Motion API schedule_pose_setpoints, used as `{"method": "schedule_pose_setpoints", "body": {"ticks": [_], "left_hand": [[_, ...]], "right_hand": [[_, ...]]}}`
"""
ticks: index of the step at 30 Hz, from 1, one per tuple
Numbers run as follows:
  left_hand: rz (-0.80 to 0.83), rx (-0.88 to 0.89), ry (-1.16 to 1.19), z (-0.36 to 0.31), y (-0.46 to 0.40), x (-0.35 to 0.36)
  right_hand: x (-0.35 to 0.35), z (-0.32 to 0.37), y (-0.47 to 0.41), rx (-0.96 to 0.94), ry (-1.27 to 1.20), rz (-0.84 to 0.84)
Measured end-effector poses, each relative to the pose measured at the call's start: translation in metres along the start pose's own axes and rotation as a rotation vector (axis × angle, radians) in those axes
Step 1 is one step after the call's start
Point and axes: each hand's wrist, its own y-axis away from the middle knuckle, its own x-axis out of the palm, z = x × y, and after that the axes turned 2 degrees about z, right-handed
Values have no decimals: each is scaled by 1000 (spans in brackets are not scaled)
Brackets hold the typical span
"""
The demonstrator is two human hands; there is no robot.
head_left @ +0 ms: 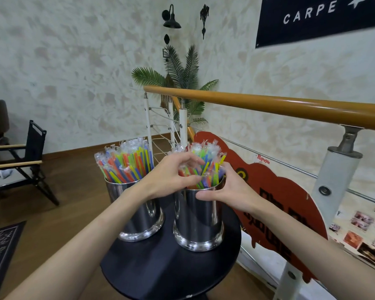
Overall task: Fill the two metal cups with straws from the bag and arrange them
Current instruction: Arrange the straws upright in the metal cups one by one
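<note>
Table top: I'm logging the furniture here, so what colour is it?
Black, plain and slightly glossy, on the round table under both cups; the head view shows it.

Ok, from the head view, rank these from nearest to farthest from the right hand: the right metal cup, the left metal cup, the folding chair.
1. Right metal cup: the right hand is against its rim, on the round black table.
2. Left metal cup: next to it, to the left, past the left hand.
3. Folding chair: far left, on the floor.
</note>
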Motion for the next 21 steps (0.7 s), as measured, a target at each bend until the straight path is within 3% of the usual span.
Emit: {"method": "schedule_pose_setpoints", "body": {"ticks": [5,11,16,21], "left_hand": [[163,-28,-34,-8,2,-6],[-87,-8,-144,-2,-10,10],[-126,-92,-61,11,-16,13],[-141,-116,-38,16,-18,13]], "right_hand": [[7,4,-2,-14,59,-73],[16,-8,-12,-34,153,-63],[-1,3,-1,11,215,97],[-12,6,4,26,73,181]]}}
